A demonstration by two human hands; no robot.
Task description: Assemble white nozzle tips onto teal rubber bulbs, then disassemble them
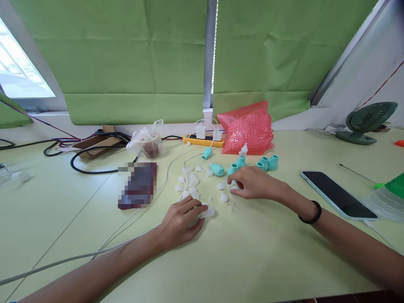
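Observation:
My left hand (183, 219) is closed around a clear plastic piece (208, 211), which pokes out past the fingertips. Over the loose parts, my right hand (254, 182) has its thumb and index finger apart, with small translucent pieces (233, 186) right at the fingertips. White teardrop-shaped tips (224, 197) and tiny rings (230, 208) lie between the hands. More translucent parts (192, 180) are heaped beyond my left hand. Several turquoise bulbs (217, 169) lie or stand behind; one upright turquoise bulb (240, 162) carries a clear nozzle (244, 150).
A pink bubble-wrap bag (248, 130) and a yellow power strip (203, 140) are at the back. White cables (166, 176) cross the table on the left, near a dark blurred object (139, 185). A phone (337, 193), a screwdriver (360, 174) and a fan (368, 122) are on the right.

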